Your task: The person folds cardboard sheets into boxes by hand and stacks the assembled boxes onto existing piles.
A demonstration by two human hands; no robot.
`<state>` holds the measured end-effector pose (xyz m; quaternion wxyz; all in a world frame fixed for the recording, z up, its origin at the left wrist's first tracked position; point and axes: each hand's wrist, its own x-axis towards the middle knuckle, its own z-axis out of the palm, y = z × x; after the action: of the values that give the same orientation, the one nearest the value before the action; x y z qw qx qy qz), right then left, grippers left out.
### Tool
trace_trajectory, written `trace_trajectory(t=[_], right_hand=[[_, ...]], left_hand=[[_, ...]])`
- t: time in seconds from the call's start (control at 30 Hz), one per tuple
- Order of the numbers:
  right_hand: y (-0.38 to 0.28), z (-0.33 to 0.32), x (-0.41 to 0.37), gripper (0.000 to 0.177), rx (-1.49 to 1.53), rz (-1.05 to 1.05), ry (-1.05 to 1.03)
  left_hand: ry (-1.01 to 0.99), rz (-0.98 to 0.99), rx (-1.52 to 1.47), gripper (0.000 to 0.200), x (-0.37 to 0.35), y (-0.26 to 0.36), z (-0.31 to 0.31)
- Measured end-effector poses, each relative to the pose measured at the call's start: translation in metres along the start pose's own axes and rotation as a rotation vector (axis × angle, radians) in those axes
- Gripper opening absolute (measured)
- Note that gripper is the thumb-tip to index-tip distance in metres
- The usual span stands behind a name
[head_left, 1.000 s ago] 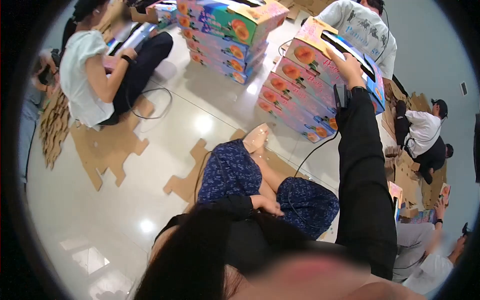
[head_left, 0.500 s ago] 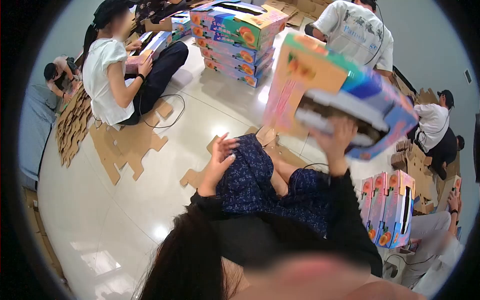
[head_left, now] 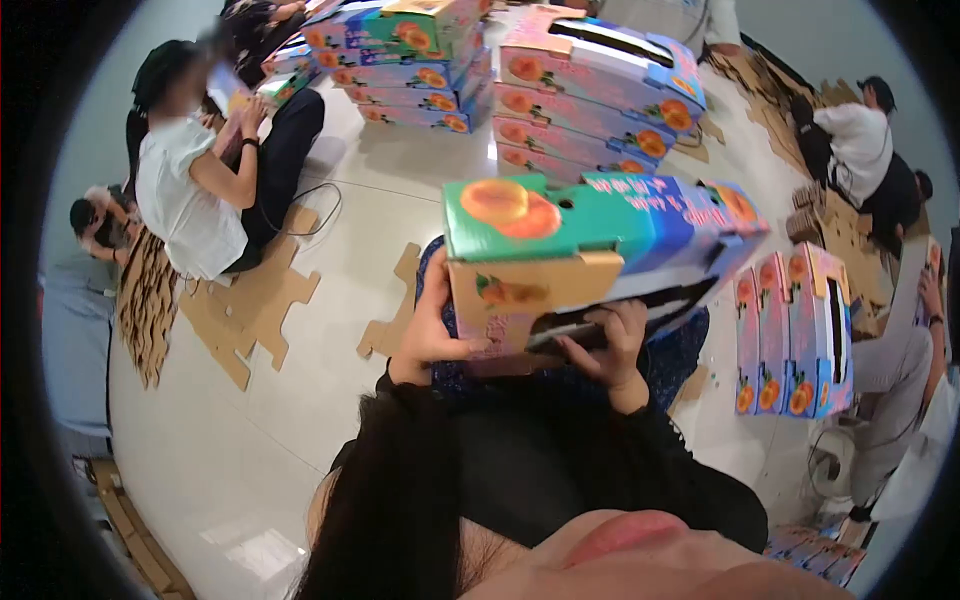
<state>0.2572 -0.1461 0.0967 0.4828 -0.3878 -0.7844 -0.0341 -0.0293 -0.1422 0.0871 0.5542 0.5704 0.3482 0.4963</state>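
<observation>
A colourful cardboard fruit box (head_left: 550, 235) printed with orange fruit is held tilted over my lap. Around its left end my left hand (head_left: 430, 325) is closed, with the thumb along the orange side panel. My right hand (head_left: 615, 350) grips the edge of the long dark opening in the side facing me, its fingers partly inside. Part of my dark blue patterned clothing (head_left: 690, 335) shows below the box. The inside of the box is mostly hidden.
Stacks of similar boxes stand ahead, one on the left (head_left: 400, 75) and one nearer the middle (head_left: 590, 95). More boxes (head_left: 790, 335) stand on end at right. Flat cardboard (head_left: 245, 325) lies at left. A person in a white top (head_left: 190, 190) sits there; others work around the room.
The fruit box has come from the upper right down to my lap and turned. My left hand, free before, now grips its left end. The view has shifted, showing another box stack ahead.
</observation>
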Motion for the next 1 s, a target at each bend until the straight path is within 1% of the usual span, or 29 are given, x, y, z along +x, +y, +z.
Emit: trace_trajectory(t=[0.07, 0.13, 0.2, 0.23, 0.27, 0.33, 0.4, 0.47, 0.57, 0.67, 0.7, 0.77, 0.8, 0.83, 0.87, 0.93, 1.0], right_hand=[[0.004, -0.002, -0.001, 0.036, 0.065, 0.021, 0.027], [0.006, -0.007, 0.003, 0.029, 0.087, -0.012, 0.089], [0.011, -0.018, 0.007, 0.027, 0.056, -0.024, 0.205], [0.016, -0.027, 0.009, 0.026, -0.004, -0.016, 0.229], [0.02, -0.035, 0.01, 0.032, -0.074, 0.003, 0.288], [0.038, -0.048, 0.002, 0.035, -0.224, 0.15, 0.379], [0.061, -0.06, -0.005, 0.035, -0.314, 0.221, 0.492], [0.089, -0.075, -0.022, 0.039, -0.31, 0.261, 0.514], [0.104, -0.094, -0.036, 0.039, -0.47, 0.302, 0.513], [0.123, -0.11, -0.061, 0.04, -0.444, 0.501, 0.524], [0.128, -0.111, -0.069, 0.034, -0.391, 0.627, 0.568], [0.148, -0.108, -0.088, 0.036, -0.004, 0.791, 0.712], [0.152, -0.107, -0.091, 0.038, 0.198, 0.862, 0.778], [0.152, -0.109, -0.098, 0.051, 0.209, 1.078, 0.67], [0.153, -0.106, -0.102, 0.055, 0.335, 1.124, 0.704], [0.146, -0.095, -0.097, 0.063, 0.597, 1.209, 0.761], [0.149, -0.083, -0.107, 0.071, 0.704, 1.087, 0.725]], left_hand=[[0.017, 0.02, -0.043, 0.124, 0.004, 0.003, 0.0], [0.046, 0.048, -0.097, 0.122, 0.005, 0.004, 0.007], [0.085, 0.06, -0.129, 0.119, 0.006, 0.002, 0.009], [0.105, 0.056, -0.133, 0.118, 0.004, -0.004, 0.009], [0.125, 0.051, -0.14, 0.116, 0.003, -0.01, 0.008], [0.171, -0.004, -0.174, 0.113, 0.0, -0.017, 0.005], [0.201, -0.031, -0.216, 0.11, 0.0, -0.026, 0.001], [0.221, -0.028, -0.265, 0.107, 0.001, -0.036, -0.001], [0.228, -0.052, -0.37, 0.101, 0.003, -0.046, 0.003], [0.284, -0.052, -0.434, 0.095, 0.005, -0.065, 0.011], [0.29, -0.055, -0.444, 0.093, 0.006, -0.066, 0.014], [0.303, -0.061, -0.465, 0.09, 0.008, -0.068, 0.02], [0.309, -0.083, -0.458, 0.083, 0.009, -0.067, 0.023], [0.318, -0.104, -0.45, 0.078, 0.011, -0.064, 0.025], [0.329, -0.124, -0.442, 0.073, 0.011, -0.063, 0.026], [0.323, -0.175, -0.499, 0.071, 0.01, -0.069, 0.022], [0.314, -0.228, -0.53, 0.072, 0.007, -0.071, 0.018]])
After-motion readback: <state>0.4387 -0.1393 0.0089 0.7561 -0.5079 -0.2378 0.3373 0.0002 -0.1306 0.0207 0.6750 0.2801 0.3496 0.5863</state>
